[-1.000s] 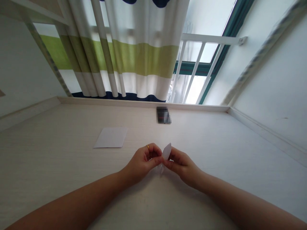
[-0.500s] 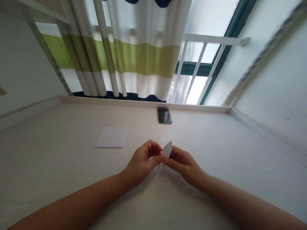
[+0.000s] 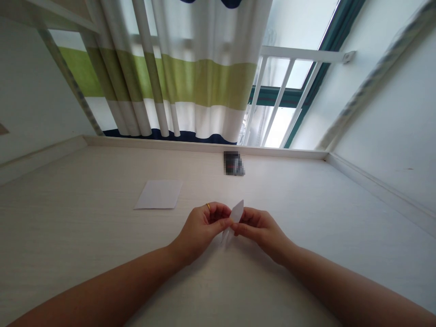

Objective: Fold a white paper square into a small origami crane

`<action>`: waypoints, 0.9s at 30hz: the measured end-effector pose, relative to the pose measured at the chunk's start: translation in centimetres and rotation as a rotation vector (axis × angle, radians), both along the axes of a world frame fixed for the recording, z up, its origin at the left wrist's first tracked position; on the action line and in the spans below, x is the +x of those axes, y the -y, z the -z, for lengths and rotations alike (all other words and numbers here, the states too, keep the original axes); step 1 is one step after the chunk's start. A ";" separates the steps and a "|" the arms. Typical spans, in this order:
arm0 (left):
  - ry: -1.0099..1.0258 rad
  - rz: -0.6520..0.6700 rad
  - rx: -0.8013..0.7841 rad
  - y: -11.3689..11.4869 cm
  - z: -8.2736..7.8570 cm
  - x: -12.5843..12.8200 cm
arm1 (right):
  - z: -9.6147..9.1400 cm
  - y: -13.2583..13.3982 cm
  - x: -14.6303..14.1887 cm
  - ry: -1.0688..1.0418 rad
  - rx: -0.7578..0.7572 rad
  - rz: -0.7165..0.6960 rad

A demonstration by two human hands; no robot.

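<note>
Between two facing bare hands, just above a pale, faintly grained board surface (image 3: 85,218): a small white folded-paper piece with a pointed upper end (image 3: 237,210). Left hand (image 3: 204,227) and right hand (image 3: 261,227) both pinched it tightly, thumb against fingers, thumb tips all but meeting. Change over the last second was slight: the lower flaps had edged leftward, the pinch had held; I judged it fine adjustment of the paper. Paper looked thin, matt, crisp-edged; its lower end seemed split into layers, though blur made that uncertain. Leftward and beyond lay a flat, four-sided white paper sheet (image 3: 158,194); farther off, a dark pixelated block (image 3: 233,163). Behind hung a white, green-banded cloth curtain (image 3: 204,86), softly pleated.
</note>
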State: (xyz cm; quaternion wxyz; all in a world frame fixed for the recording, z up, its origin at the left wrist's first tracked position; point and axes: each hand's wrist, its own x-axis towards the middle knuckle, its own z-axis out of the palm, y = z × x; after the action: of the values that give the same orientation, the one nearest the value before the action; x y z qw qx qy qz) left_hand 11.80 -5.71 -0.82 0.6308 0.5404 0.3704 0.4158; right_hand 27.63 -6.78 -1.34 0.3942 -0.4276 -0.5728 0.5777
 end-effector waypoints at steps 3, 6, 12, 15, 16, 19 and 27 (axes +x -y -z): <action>-0.040 -0.027 0.016 0.0 0.0 0.0 | 0.2 -0.2 0.0 -0.038 -0.008 -0.019; -0.083 -0.053 0.079 0.1 0.2 -0.1 | 0.2 -0.2 0.0 -0.036 -0.005 -0.012; -0.120 -0.089 0.170 0.3 0.5 -0.1 | -0.1 -0.1 0.0 0.020 0.032 0.027; -0.131 -0.109 0.179 0.5 0.6 0.1 | -0.2 0.0 0.0 0.024 0.031 0.028; -0.132 -0.112 0.183 0.6 0.6 0.1 | -0.2 0.0 -0.1 0.022 0.027 0.029; -0.137 -0.128 0.207 0.8 0.6 0.2 | -0.3 0.1 -0.2 -0.006 0.009 0.035; -0.010 -0.101 0.139 0.4 0.8 0.2 | -0.6 0.1 -0.2 -0.041 -0.013 0.042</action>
State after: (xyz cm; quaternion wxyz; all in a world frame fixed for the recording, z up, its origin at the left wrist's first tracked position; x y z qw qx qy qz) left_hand 12.04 -6.09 -1.63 0.5683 0.5654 0.3705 0.4690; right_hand 27.43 -6.87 -0.76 0.4151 -0.4302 -0.5517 0.5816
